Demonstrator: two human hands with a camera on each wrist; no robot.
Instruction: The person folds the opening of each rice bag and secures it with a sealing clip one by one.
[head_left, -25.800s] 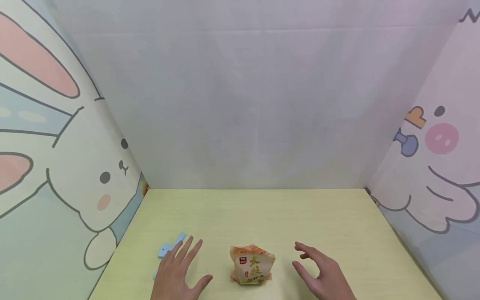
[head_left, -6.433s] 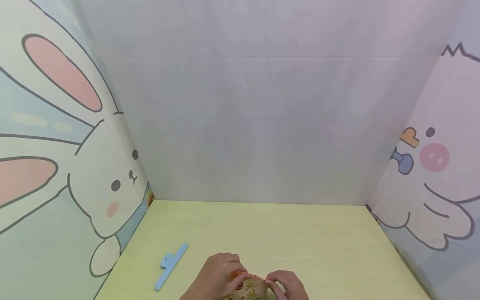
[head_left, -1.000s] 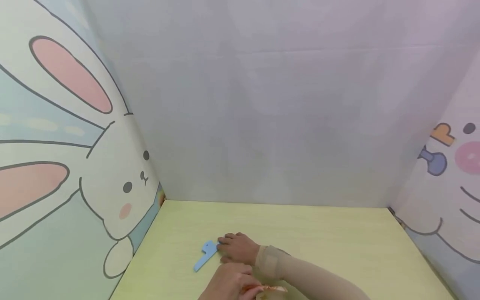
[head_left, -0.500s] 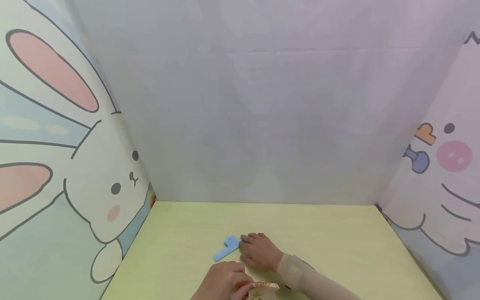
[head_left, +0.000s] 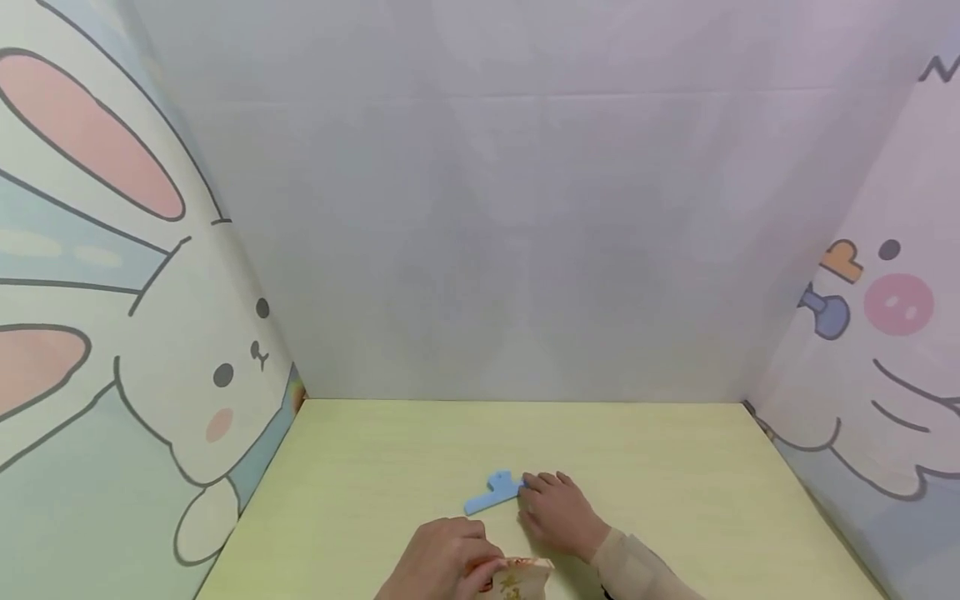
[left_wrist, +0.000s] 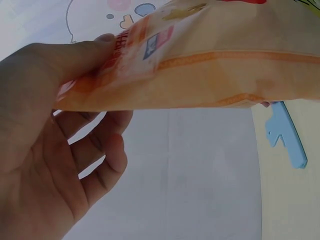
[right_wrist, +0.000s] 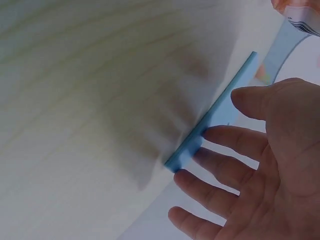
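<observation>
Food bag (head_left: 517, 579), cream with orange edging and printed characters, is held close in front of the person at the bottom of the head view, its lower part cut off by the frame. By the left hand (head_left: 446, 557) it is pinched at one edge: in the left wrist view the thumb (left_wrist: 85, 60) is pressed onto the printed face and the grip is closed on the bag's edge, with the lower fingers curved loosely beneath. Held there, the bag is probably steadied and its edge pressed flat; whether it is open cannot be told. Beyond it, on the pale wooden surface (head_left: 637, 450), a light-blue bag clip (head_left: 492, 494) is laid slantwise, its small tab turned away from the person. The clip's right end is covered by the fingertips of the right hand (head_left: 562, 517), whose grip is spread, the thumb well apart from the fingers and nothing pinched. The end is likely touched there because it can be reached without the bag being released. Whether that end is lifted at all cannot be told.
</observation>
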